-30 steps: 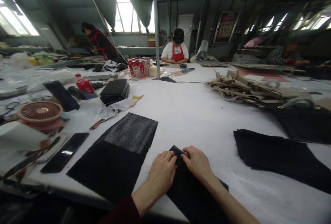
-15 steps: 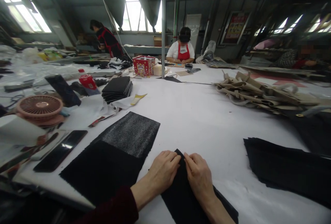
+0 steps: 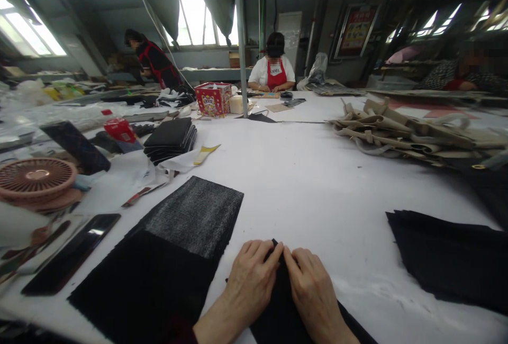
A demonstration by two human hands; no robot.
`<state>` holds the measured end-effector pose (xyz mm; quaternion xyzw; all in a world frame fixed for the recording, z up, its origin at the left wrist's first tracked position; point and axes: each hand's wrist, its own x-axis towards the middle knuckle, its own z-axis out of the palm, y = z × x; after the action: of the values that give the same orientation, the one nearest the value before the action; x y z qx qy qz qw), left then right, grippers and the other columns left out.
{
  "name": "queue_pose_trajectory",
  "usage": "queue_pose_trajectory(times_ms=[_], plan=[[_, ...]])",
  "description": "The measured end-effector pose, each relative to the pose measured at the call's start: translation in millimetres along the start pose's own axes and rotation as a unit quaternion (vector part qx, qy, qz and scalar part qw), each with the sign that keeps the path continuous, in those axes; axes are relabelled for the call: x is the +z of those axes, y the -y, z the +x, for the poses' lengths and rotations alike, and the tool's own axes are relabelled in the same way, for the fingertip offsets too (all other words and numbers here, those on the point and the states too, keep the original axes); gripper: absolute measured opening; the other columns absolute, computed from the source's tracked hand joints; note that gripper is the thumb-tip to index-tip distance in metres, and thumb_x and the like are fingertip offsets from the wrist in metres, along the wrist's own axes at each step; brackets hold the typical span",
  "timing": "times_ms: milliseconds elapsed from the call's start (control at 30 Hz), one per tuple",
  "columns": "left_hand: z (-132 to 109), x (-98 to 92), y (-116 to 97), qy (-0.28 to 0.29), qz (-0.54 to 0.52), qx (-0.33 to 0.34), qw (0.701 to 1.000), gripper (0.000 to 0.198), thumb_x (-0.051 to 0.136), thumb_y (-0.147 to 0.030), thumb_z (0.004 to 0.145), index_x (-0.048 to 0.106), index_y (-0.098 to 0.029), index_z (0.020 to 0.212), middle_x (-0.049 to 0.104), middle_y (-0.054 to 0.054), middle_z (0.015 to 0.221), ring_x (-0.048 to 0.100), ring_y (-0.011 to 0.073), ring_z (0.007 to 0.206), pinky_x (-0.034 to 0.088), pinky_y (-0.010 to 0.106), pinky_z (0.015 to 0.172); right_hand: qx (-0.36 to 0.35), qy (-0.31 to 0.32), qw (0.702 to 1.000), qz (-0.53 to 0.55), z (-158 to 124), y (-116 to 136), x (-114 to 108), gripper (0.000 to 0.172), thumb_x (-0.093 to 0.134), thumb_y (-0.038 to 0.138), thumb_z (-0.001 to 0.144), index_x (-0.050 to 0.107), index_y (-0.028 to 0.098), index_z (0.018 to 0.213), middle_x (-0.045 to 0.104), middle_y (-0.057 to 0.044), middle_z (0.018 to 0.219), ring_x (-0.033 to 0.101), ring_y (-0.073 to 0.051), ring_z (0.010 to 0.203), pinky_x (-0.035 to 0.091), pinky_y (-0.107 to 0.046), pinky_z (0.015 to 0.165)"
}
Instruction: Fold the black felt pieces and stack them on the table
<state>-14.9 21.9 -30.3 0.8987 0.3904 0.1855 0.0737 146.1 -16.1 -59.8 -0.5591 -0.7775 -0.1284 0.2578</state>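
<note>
Head view: the right hand's (image 3: pixel 311 283) fingertips had drawn closer to the left hand's (image 3: pixel 254 278), both seemingly working one end of a black piece (image 3: pixel 281 309).
Fingers were bent and close together; pinching could not be told. It lay on the white surface (image 3: pixel 317 174), right of dark sheets (image 3: pixel 146 275).

Black fabric piece (image 3: pixel 282 315) – plain, dark and matt on its visible face; it lies on the white table (image 3: pixel 301 174), on the near side, running inward from the near edge towards the far edge; its far end shows as a small narrow tip, its flanks are partly hidden; a dark strip shows beyond its right side – whether the same piece or one beneath cannot be told; its near end runs out of view.
</note>
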Motion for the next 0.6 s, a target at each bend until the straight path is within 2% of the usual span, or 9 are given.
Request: queue_pose_trajectory(times_ms=[600], plan=[[-1.2, 5.3, 3.0, -0.020, -0.007, -0.005, 1.000, 0.041, 0.044, -0.014, 0.095, 0.049, -0.019, 0.135, 0.059, 0.010, 0.119, 0.055, 0.0243, 0.106, 0.049, 0.044, 0.095, -0.013, 0.006, 1.000, 0.009, 1.9, 1.8, -0.1, 0.033, 0.035, 0.006, 0.095, 0.055, 0.008, 0.120, 0.055, -0.008, 0.084, 0.049, -0.021, 0.075, 0.045, -0.036, 0.068]])
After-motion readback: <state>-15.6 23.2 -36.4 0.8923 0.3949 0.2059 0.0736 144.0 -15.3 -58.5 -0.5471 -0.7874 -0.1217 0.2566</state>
